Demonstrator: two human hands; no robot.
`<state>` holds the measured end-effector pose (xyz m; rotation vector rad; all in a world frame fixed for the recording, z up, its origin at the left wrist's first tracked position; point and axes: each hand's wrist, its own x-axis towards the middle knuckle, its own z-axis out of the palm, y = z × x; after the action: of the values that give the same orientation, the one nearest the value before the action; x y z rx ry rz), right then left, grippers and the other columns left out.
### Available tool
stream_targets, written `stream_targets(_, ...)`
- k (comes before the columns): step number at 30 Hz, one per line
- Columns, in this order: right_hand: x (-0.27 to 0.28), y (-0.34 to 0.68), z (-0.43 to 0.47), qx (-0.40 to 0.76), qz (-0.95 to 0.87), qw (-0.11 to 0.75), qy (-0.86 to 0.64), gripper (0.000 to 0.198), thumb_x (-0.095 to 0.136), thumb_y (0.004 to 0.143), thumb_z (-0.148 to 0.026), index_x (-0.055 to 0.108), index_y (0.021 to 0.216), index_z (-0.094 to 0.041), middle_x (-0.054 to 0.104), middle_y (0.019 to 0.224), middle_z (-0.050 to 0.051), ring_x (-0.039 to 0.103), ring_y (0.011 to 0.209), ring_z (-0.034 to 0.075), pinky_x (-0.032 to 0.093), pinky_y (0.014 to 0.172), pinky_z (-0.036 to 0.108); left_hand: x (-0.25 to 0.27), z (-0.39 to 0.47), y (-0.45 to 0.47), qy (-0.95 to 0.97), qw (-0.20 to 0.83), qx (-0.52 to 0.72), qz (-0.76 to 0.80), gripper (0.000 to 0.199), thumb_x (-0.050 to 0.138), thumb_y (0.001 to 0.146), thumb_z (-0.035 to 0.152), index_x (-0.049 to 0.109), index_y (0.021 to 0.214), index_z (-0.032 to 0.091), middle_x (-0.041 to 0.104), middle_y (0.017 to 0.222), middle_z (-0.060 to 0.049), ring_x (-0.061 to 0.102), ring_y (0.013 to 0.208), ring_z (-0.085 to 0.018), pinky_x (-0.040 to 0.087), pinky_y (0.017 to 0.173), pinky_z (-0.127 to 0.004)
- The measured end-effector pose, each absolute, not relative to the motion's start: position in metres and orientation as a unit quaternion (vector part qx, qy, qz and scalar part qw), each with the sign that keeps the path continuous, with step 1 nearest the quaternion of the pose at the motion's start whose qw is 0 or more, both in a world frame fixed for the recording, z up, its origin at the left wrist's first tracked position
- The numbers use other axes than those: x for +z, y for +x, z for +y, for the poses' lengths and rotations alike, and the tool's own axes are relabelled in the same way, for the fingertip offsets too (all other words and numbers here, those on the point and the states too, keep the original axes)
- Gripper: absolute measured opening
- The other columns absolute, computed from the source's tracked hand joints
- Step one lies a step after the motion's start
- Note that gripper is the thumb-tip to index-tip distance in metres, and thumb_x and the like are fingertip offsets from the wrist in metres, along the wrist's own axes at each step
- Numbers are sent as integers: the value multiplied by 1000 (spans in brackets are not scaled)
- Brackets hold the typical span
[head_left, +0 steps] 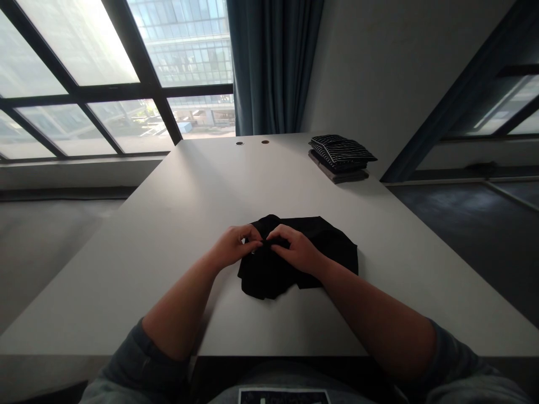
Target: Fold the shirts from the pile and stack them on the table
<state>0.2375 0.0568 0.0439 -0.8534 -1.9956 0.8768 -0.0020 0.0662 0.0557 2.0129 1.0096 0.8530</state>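
Observation:
A black garment (332, 247) lies crumpled on the white table in front of me; its exact kind does not show. My left hand (238, 245) pinches its cloth near the left end, thumb against fingers. Close beside it, my right hand (297, 249) pinches the same dark fabric, the two sets of fingertips only a small gap apart. Between them the cloth is slightly gathered. Details of the fabric under my fingers are too dark to make out.
At the far right of the white table (202, 196) sits a stack of folded clothes (343, 151), the top one black with white stripes. Two round holes mark the table's far edge. Behind are a blue curtain (272, 67) and large windows.

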Motion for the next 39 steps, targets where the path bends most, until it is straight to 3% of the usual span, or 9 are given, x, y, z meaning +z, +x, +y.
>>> stream_targets(5,40,237,59,350,-777,383,-358,16,66,88,-17,69,103,-22,69,101,3,65,95,20,50,87,35,39,71,-1,743,425,379,352,24,71,93,39,61,106,20,64,87,-1,60,79,-15,47,72,-27)
stream_targets(9,37,235,60,340,-775,401,-350,11,68,88,-20,69,99,-22,67,98,3,63,90,19,50,84,35,29,74,1,728,455,397,325,29,66,97,48,60,105,21,61,95,-2,56,85,-15,45,76,-28)
stream_targets(13,39,234,60,366,-775,405,-318,9,64,91,-20,72,95,-23,69,103,5,65,97,20,51,91,36,26,75,1,715,479,393,325,30,63,99,50,60,103,21,61,98,-3,56,91,-17,46,85,-32)
stream_targets(19,41,240,64,488,-723,367,-322,13,68,89,-31,77,94,-22,73,103,3,67,101,22,50,96,38,29,73,1,755,418,385,327,20,56,103,42,58,104,22,62,104,-4,57,96,-18,46,89,-34)
stream_targets(23,39,240,64,517,-688,354,-367,20,68,87,-36,78,96,-21,75,95,2,67,93,22,50,91,37,38,72,2,807,383,349,285,15,58,102,37,61,103,22,61,109,-7,59,102,-20,50,93,-36)
stream_targets(27,39,236,62,514,-658,382,-396,21,68,86,-38,76,92,-20,73,89,1,65,85,20,50,83,35,49,67,4,834,286,355,310,20,59,100,36,69,112,23,57,121,-10,58,118,-24,49,105,-41)
stream_targets(31,37,233,62,563,-564,436,-418,22,74,81,-39,73,94,-21,71,88,0,64,80,17,52,78,33,53,60,4,862,157,320,360,30,73,90,40,72,117,26,53,135,-11,53,126,-29,44,113,-47)
stream_targets(34,36,230,61,603,-486,476,-417,23,78,77,-38,71,92,-22,70,89,0,64,80,16,53,74,29,51,59,5,860,100,301,400,24,71,90,32,72,114,27,55,132,-9,55,121,-28,44,111,-49)
stream_targets(39,35,227,60,651,-421,488,-401,25,83,70,-35,69,88,-22,68,89,0,64,83,15,55,72,26,47,61,11,853,129,300,406,19,63,86,20,64,105,23,64,116,-7,61,110,-26,49,100,-44)
